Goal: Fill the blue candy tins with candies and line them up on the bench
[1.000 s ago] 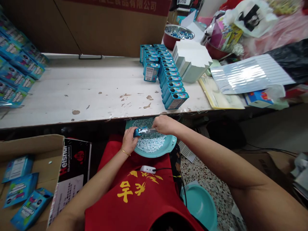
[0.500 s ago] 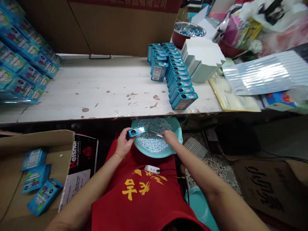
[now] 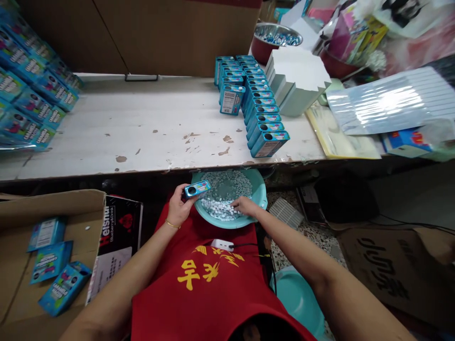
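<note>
My left hand (image 3: 178,207) is closed around a blue candy tin (image 3: 198,188) and tilts it beside the left rim of a turquoise basin (image 3: 261,187). A dark round hole shows at one end of the tin's top. Small white candies (image 3: 218,208) lie in the basin, banked towards its near side, with the bottom showing through in the middle. My right hand (image 3: 245,206) is down at the candies on the right, its fingers closed. The metal scoop it grips is mostly hidden by the fingers and candies.
Rows of blue tins (image 3: 266,142) stand on the white table (image 3: 152,113), beside stacked white card (image 3: 298,71). A metal bowl (image 3: 277,38) sits behind them. Packed tins (image 3: 31,104) are piled at left. A cardboard box (image 3: 17,265) holds several blue packs; a power strip (image 3: 222,245) rests on my apron.
My right hand has lowered the metal scoop from near the tin's opening into the candies. My left hand still holds the tin, and the whole view has shifted slightly.
</note>
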Demonstrator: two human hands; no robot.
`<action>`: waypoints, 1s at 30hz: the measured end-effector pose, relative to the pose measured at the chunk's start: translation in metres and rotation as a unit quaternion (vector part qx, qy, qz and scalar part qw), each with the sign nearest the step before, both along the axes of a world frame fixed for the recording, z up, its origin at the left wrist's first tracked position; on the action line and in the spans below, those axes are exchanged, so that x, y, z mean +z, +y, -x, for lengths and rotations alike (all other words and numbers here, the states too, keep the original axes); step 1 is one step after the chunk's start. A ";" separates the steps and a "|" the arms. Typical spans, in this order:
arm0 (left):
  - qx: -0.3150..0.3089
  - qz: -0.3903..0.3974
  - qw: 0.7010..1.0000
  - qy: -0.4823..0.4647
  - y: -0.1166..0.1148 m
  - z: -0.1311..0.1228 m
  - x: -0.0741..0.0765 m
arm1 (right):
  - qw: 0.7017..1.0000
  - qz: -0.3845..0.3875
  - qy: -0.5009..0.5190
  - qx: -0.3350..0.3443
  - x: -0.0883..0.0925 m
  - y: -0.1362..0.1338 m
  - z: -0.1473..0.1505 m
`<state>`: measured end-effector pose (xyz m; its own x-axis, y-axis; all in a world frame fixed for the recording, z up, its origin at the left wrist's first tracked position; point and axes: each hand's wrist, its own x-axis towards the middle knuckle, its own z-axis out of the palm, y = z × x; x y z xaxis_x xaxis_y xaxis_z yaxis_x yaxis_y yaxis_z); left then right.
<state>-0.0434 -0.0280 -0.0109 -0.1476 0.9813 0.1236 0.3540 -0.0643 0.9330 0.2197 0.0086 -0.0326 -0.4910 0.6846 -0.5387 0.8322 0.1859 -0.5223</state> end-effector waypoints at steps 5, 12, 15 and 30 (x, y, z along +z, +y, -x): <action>-0.010 -0.004 1.000 0.023 0.005 -0.006 -0.001 | 0.987 0.056 0.132 -0.067 0.045 0.004 -0.025; -0.060 -0.027 0.992 0.108 0.011 -0.029 0.002 | 0.986 0.060 0.140 -0.069 0.117 0.017 -0.016; -0.081 -0.050 0.987 0.132 0.010 -0.036 0.004 | 0.998 -0.022 0.052 0.012 0.143 0.023 0.000; -0.077 -0.061 0.979 0.178 0.012 -0.039 0.001 | 0.966 -0.144 -0.189 0.105 0.182 0.023 0.045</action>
<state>-0.0041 -0.0164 -0.0094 0.0741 0.9634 0.2577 0.6329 -0.2451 0.7344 0.1744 0.0319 0.1491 -0.4409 0.7392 -0.5091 0.8816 0.4632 -0.0909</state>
